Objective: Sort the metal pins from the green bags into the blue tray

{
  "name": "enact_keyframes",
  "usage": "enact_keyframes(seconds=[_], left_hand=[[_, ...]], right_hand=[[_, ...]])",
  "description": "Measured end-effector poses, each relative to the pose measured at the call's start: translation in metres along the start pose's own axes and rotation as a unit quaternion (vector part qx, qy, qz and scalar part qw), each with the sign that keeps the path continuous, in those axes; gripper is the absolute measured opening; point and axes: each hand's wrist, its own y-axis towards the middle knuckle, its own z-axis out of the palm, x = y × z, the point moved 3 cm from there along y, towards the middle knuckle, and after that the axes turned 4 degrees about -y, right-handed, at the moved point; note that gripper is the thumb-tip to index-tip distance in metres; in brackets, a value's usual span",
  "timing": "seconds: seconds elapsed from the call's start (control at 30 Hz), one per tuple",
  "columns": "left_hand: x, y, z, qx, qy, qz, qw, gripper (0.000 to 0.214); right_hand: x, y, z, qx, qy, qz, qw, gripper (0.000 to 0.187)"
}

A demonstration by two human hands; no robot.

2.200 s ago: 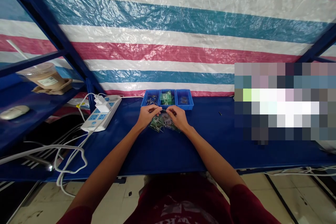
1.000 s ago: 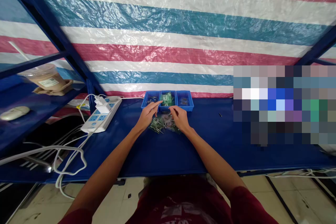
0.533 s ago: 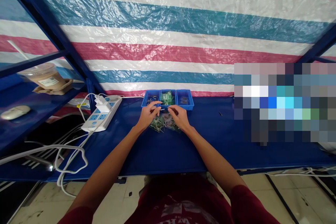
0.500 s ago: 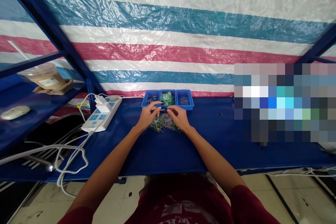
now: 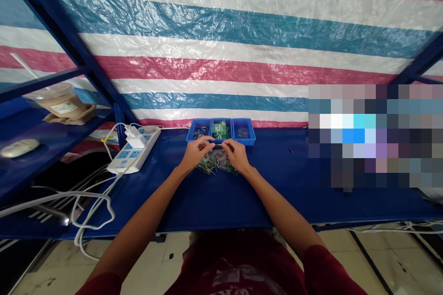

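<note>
My left hand [image 5: 197, 152] and my right hand [image 5: 236, 154] meet over two small heaps on the blue table. Both pinch a small thin metal pin [image 5: 218, 144] between thumb and forefinger, spanning the gap between them; its exact kind is too small to tell. Below the fingers lie a green plastic bag [image 5: 206, 164] with several thin metal pins on it and a clear bag [image 5: 226, 161] with more small parts, partly covered by my right hand. Just beyond stand three joined blue bins: the left bin [image 5: 188, 136] holds dark screw-like pieces, the middle one a green bag [image 5: 220, 128], the right bin [image 5: 253, 136] small clear bags or parts.
A white power strip [image 5: 133, 154] with a plugged-in charger and loose white cables [image 5: 110, 205] lies to the left. A drink cup [image 5: 64, 101] and a mouse [image 5: 20, 148] are on the left shelf. One small dark screw-like piece [image 5: 290, 150] lies to the right, near a blurred-out area.
My fingertips have drawn closer together, and the small metal pin now spans between both hands. Bins and bags have stayed where they were.
</note>
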Motion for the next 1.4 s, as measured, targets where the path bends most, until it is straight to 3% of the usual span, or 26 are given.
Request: enact_keyframes(seconds=[0.33, 0.57, 0.73, 0.87, 1.1, 1.4], left_hand=[[0.006, 0.003, 0.003, -0.037, -0.051, 0.009, 0.998, 0.025], [0.004, 0.003, 0.005, -0.017, -0.103, -0.021, 0.994, 0.030], [0.004, 0.003, 0.001, 0.028, 0.018, -0.017, 0.999, 0.030], [0.005, 0.003, 0.000, 0.036, 0.061, 0.011, 0.997, 0.034], [0.001, 0.000, 0.002, 0.056, 0.031, -0.016, 0.998, 0.037], [0.001, 0.003, -0.001, 0.078, -0.003, -0.049, 0.996, 0.036]], right_hand=[[-0.005, -0.002, 0.010, 0.012, 0.079, 0.081, 0.994, 0.031], [-0.005, 0.000, 0.002, -0.020, 0.029, 0.063, 0.997, 0.034], [-0.001, 0.000, -0.005, -0.059, 0.010, 0.056, 0.997, 0.034], [0.002, 0.000, -0.006, -0.043, 0.000, 0.036, 0.998, 0.029], [0.004, 0.000, 0.001, 0.027, -0.003, -0.024, 0.999, 0.023], [0.001, 0.001, 0.000, 0.016, -0.020, -0.006, 1.000, 0.025]])
